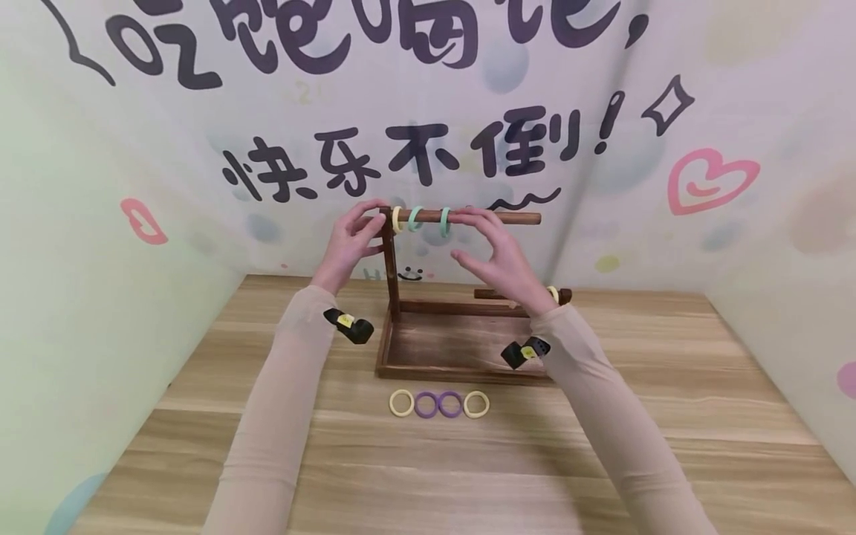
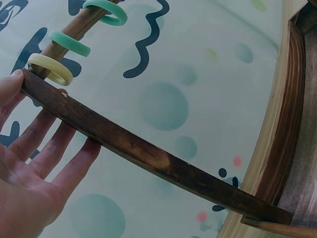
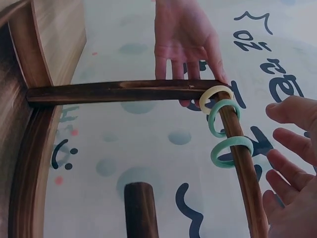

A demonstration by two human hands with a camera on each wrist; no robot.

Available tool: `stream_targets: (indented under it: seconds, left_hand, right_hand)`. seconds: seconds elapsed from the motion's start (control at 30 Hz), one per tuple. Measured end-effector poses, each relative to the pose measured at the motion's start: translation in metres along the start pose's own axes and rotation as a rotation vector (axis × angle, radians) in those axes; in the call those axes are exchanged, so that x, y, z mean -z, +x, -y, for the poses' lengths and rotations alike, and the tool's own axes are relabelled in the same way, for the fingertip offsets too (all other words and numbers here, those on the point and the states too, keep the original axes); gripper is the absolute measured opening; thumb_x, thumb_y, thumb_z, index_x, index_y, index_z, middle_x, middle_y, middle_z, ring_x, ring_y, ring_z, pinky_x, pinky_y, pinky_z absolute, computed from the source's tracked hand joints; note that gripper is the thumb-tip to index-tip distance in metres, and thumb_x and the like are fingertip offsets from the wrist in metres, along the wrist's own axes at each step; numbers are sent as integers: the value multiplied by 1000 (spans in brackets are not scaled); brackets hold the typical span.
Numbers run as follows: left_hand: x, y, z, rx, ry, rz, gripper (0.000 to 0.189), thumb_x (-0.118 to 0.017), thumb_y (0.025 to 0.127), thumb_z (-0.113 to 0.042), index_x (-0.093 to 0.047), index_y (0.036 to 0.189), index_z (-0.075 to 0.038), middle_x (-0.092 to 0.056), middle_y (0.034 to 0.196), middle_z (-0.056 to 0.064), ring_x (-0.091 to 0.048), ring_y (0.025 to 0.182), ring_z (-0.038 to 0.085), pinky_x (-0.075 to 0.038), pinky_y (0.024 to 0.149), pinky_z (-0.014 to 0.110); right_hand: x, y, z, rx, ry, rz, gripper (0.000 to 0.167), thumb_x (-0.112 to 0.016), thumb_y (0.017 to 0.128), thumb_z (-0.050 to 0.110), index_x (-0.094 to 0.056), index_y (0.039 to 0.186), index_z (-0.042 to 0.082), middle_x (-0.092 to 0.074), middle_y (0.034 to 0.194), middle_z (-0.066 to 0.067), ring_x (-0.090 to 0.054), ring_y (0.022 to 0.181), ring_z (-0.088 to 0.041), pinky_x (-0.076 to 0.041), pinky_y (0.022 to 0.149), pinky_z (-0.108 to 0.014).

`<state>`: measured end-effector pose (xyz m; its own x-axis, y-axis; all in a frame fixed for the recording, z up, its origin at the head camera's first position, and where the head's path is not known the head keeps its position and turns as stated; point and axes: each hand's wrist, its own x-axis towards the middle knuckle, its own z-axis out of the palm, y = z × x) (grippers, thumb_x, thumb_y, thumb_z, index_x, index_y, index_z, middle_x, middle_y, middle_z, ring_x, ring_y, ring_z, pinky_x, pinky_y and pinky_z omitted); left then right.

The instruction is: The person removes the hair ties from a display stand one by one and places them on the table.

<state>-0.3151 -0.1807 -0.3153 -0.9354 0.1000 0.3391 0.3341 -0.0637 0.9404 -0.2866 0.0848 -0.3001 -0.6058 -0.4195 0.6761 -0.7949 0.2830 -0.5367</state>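
Observation:
A dark wooden stand has an upright post and a horizontal upper rod. My left hand holds the top of the post, thumb at its end and fingers behind it. On the rod hang a cream ring close to the post, a mint-green ring beside it, and another mint-green ring farther along. My right hand is beside this last ring, fingers spread; in the right wrist view it is apart from the rings and holds nothing.
The stand's tray base sits on the wood-grain table. A lower rod carries a cream ring, partly behind the right wrist. In front lie two cream rings and two purple rings in a row. A printed backdrop stands behind.

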Motion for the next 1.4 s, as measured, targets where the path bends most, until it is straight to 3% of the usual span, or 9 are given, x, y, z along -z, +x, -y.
stream_targets:
  seconds: [0.3,0.47,0.63,1.13,1.4]
  left_hand:
    - [-1,0,1,5,-7,-3,25,-58,99,-20,-60,123,-13,-62,111,13,-64,96,22,-53,86,48]
    - [-1,0,1,4,-4,-2,26,-58,99,-20,-59,124,-13,-62,111,13,-64,96,22,-53,86,48]
    - [-2,-1,-1,11,2,-3,32,-56,100,-19,-53,129,-5,-62,111,12,-64,96,22,-51,87,50]
    - [-2,0,-1,5,15,2,35,-56,100,-21,-51,130,-4,-61,112,12,-63,97,23,-51,88,51]
    - [-2,-1,-1,2,2,-5,26,-57,99,-20,-59,124,-13,-62,111,13,-64,97,22,-52,87,49]
  right_hand:
    - [-2,11,-7,-6,-60,9,40,-71,88,9,-60,126,1,-51,135,-14,-41,131,-21,-30,110,-34]
    - [-5,17,-11,49,-122,-5,39,-70,89,10,-60,125,-1,-54,131,-17,-40,131,-28,-21,114,-41]
    - [-7,23,-14,62,-203,-24,38,-69,90,13,-60,124,0,-56,130,-17,-41,131,-31,-11,115,-48]
    - [-16,25,-22,35,-347,-44,44,-74,86,14,-60,126,4,-59,128,-12,-47,125,-25,-13,115,-44]
    - [-23,25,-23,22,-359,-99,45,-76,84,11,-61,126,6,-61,124,-10,-52,118,-23,-15,113,-41]
